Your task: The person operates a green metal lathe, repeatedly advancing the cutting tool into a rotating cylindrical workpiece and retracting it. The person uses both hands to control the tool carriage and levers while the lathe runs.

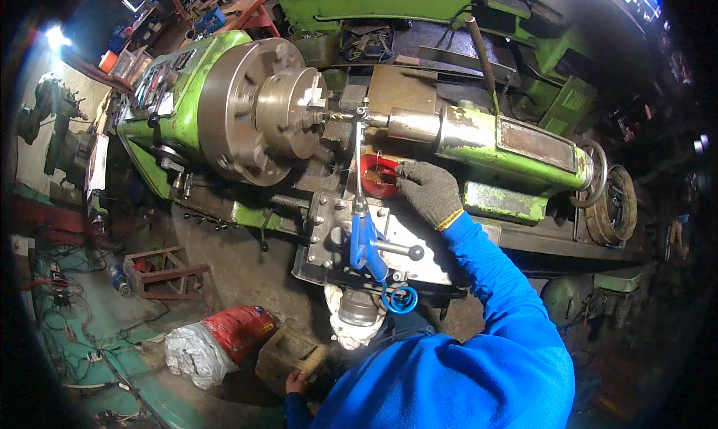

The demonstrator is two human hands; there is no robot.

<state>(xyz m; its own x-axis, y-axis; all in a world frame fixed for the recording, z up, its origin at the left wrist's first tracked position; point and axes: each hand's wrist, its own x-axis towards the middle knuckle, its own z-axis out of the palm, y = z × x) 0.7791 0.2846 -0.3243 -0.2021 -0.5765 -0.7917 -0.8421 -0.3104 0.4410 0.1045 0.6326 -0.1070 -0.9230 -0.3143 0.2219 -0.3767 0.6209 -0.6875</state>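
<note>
Seemingly pinching red cup (pixel 380 191) with right hand (pixel 431 192); cannot judge fingers on left hand (pixel 297 382); probably midway, with drill (pixel 341 116) at chuck (pixel 278 115).

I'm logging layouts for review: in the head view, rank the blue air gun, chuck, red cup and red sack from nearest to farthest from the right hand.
1. Red cup, just left of the right hand.
2. Blue air gun, left and lower in view.
3. Chuck, farther left, on the lathe.
4. Red sack, on the floor, lower left.
</note>
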